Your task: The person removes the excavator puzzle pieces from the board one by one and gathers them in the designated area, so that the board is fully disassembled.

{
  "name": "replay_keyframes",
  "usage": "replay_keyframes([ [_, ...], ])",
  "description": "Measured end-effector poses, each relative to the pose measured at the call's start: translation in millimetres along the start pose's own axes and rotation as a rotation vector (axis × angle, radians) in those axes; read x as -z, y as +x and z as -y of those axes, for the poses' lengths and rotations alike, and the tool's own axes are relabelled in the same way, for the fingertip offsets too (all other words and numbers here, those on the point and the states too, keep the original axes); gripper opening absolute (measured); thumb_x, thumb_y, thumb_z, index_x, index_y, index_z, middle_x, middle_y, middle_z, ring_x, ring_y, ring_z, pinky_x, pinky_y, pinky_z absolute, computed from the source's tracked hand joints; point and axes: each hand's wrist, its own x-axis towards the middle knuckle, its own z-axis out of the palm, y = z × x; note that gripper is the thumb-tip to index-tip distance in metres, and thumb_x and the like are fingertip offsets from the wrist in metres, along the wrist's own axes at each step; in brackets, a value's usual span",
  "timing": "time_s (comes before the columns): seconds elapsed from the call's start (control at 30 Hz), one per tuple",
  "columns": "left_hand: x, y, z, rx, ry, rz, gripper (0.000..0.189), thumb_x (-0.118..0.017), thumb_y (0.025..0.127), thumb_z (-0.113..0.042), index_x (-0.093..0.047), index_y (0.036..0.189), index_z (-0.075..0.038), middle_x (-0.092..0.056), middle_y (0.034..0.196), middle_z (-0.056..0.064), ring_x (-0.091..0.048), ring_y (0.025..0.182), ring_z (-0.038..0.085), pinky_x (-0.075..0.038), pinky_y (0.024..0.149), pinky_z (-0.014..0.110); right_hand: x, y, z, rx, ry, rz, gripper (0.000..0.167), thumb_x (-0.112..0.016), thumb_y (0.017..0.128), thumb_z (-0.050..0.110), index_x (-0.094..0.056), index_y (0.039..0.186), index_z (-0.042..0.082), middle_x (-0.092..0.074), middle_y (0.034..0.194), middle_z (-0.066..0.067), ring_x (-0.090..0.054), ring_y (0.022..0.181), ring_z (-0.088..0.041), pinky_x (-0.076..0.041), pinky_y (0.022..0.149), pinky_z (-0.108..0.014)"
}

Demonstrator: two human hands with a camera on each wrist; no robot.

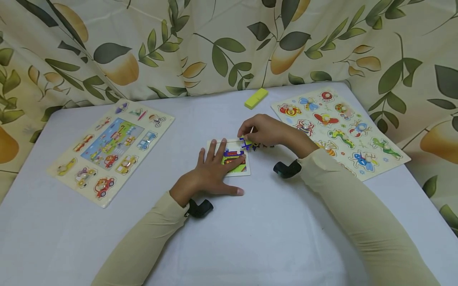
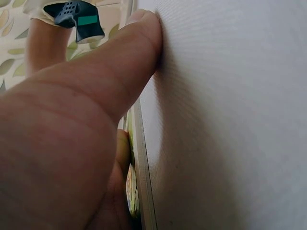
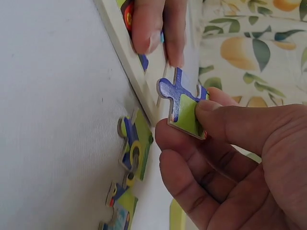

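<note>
My left hand (image 1: 214,171) lies spread over a small white-framed puzzle tray (image 1: 246,171), its fingers straight and its thumb resting on the cloth. Part of a colourful picture (image 1: 232,155) shows between those fingers. Above the tray's right edge, my right hand (image 1: 266,130) pinches a blue and green jigsaw piece (image 3: 184,103) between thumb and fingers. Loose jigsaw pieces (image 3: 136,143) lie on the cloth beside the tray, below the right hand. In the left wrist view the left thumb (image 2: 129,57) covers most of the tray.
A wooden vehicle puzzle board (image 1: 139,159) lies at the left. The insect puzzle board (image 1: 343,123) sits at the right, near the right forearm. A yellow block (image 1: 256,98) rests at the back of the white-covered table (image 1: 257,238). Leaf-patterned curtain (image 1: 222,39) hangs behind.
</note>
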Motion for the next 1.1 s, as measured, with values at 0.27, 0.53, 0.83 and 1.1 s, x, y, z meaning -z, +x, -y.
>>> replay_keyframes([
  [0.27, -0.1, 0.0, -0.2, 0.004, -0.004, -0.006, 0.096, -0.059, 0.076, -0.077, -0.009, 0.153, -0.047, 0.028, 0.157, 0.009, 0.032, 0.138, 0.034, 0.014, 0.108, 0.06, 10, -8.3, -6, -0.039, 0.022, -0.053, 0.016, -0.06, 0.096, 0.003, -0.07, 0.107, 0.006, -0.066, 0.103, -0.007, -0.06, 0.092, -0.024, -0.049, 0.083, -0.039],
  [0.53, 1.8, 0.0, -2.4, 0.009, 0.004, -0.008, 0.096, -0.059, 0.076, -0.077, -0.011, 0.153, -0.047, 0.027, 0.157, 0.009, 0.03, 0.139, 0.035, 0.013, 0.108, 0.06, 23, -21.5, -10, -0.095, 0.062, -0.151, 0.019, -0.06, 0.095, 0.003, -0.07, 0.111, 0.003, -0.068, 0.102, -0.008, -0.06, 0.088, -0.022, -0.05, 0.073, -0.033],
  [0.83, 2.1, -3.0, -0.8, 0.02, 0.006, -0.011, 0.097, -0.06, 0.075, -0.076, -0.011, 0.153, -0.046, 0.026, 0.158, 0.01, 0.029, 0.14, 0.036, 0.012, 0.108, 0.06, 29, -28.9, -19, -0.082, 0.014, -0.1, 0.017, -0.058, 0.096, 0.001, -0.07, 0.107, 0.002, -0.066, 0.101, -0.009, -0.057, 0.083, -0.024, -0.047, 0.073, -0.035],
  [1.1, -0.8, 0.7, 0.1, 0.004, -0.008, -0.019, 0.096, -0.06, 0.075, -0.076, -0.011, 0.153, -0.047, 0.027, 0.157, 0.009, 0.031, 0.139, 0.035, 0.014, 0.108, 0.06, 36, -40.7, -38, -0.136, -0.023, -0.041, 0.015, -0.057, 0.095, 0.0, -0.069, 0.105, 0.003, -0.064, 0.1, -0.008, -0.055, 0.089, -0.024, -0.047, 0.076, -0.036],
])
